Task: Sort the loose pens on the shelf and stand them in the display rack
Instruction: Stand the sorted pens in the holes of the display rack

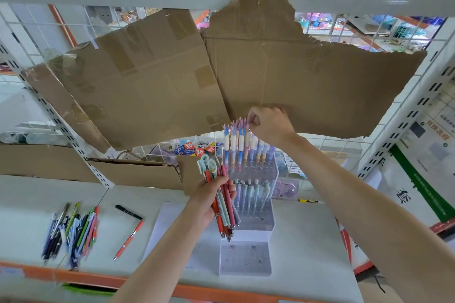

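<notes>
A clear stepped display rack stands on the white shelf. Its top tier holds several pens with pink and blue finned caps; the middle tier holds pale blue pens; the lowest tier shows only holes. My right hand pinches the cap of one pen at the top tier. My left hand grips a bundle of red, pink and white pens just left of the rack. A loose pile of pens lies at the shelf's left.
A black marker and an orange pen lie between the pile and the rack. Torn cardboard sheets hang against the wire back grid. A flat cardboard box sits behind. The shelf's orange front edge runs below.
</notes>
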